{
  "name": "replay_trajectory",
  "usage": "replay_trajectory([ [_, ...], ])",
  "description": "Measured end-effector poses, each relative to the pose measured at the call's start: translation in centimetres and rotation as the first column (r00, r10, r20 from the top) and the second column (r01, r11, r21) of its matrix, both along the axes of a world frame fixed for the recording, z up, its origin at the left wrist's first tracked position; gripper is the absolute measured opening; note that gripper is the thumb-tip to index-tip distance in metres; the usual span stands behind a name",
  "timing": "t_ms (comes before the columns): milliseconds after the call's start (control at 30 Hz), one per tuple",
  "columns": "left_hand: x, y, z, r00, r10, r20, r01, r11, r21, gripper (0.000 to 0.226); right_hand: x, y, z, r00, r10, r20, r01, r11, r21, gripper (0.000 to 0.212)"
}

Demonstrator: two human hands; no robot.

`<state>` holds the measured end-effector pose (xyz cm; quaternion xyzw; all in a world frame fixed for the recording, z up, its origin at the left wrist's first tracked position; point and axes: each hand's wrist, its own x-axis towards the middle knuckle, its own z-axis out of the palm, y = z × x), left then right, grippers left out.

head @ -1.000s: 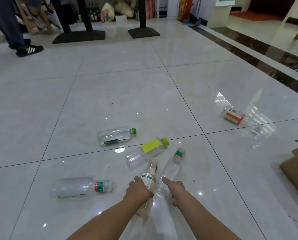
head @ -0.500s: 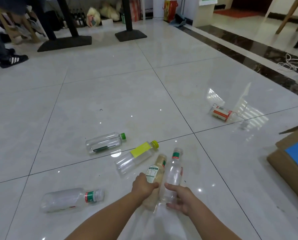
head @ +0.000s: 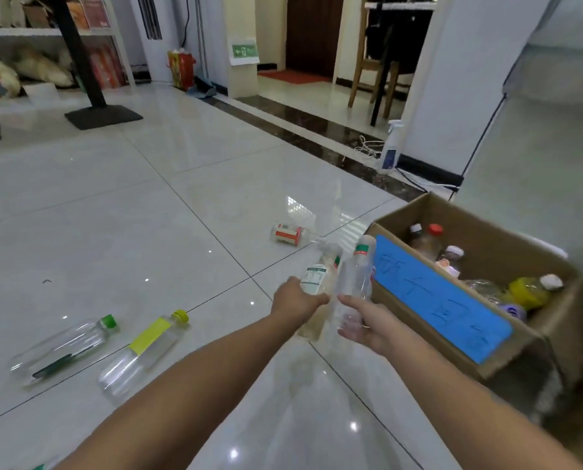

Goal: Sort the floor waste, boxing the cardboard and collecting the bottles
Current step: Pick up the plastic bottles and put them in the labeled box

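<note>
Floor [head: 147, 215]: glossy pale grey tiles with thin dark grout lines. Border strip [head: 317, 127]: dark, veined. Cardboard box [head: 507, 242]: plain brown, bearing a bright blue label [head: 436, 300] with darker blue handwriting. Green-capped bottle [head: 62, 351]: clear, dark green label stripe. Yellow-capped bottle [head: 144, 351]: clear, yellow label. Cream-tinted bottle [head: 317, 279]: white label, green print, red-and-green neck band. Banded bottle [head: 358, 276]: clear, whitish cap, green-over-red band. Lone bottle [head: 287, 234]: white label with red-orange bands. Inside the box: yellow bottle [head: 527, 291] with white cap; one red cap [head: 435, 228]. Spray bottle [head: 390, 150]: white, blue label.

Two bottles [head: 337, 283] in both hands [head: 330, 313] beside cardboard box [head: 527, 347]
</note>
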<state>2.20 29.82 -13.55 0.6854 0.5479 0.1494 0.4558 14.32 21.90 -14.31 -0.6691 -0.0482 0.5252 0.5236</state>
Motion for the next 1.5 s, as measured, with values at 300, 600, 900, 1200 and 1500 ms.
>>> replay_trajectory([
  [300, 20.2, -3.3, 10.2, 0.921, -0.374, -0.111, 0.390, 0.885, 0.256, 0.087, 14.8, -6.5, 10.3, 0.949, -0.187, 0.253, 0.174, 0.982, 0.073, 0.068],
  [600, 11.8, 2.0, 3.1, 0.894, -0.224, -0.388, 0.321, 0.925, 0.206, 0.099, 15.3, -7.0, 4.1, 0.847, -0.177, 0.502, 0.329, 0.915, -0.233, 0.084],
  [900, -10.7, 7.8, -1.9, 0.805, -0.034, -0.592, 0.083, 0.995, 0.056, 0.097, 1.3, 4.2, -1.0, 0.785, 0.136, 0.605, 0.067, 0.952, -0.300, 0.083],
  [1200, -23.1, 12.3, -7.7, 0.725, 0.051, -0.686, -0.073, 0.997, -0.002, 0.108, -10.5, 9.6, -6.3, 0.904, 0.391, 0.173, -0.317, 0.884, -0.342, 0.077],
  [1500, -31.4, 17.0, -12.8, 0.720, 0.116, -0.684, -0.181, 0.983, -0.025, 0.102, -22.0, 15.8, -11.0, 0.892, 0.452, 0.020, -0.421, 0.846, -0.327, 0.080],
])
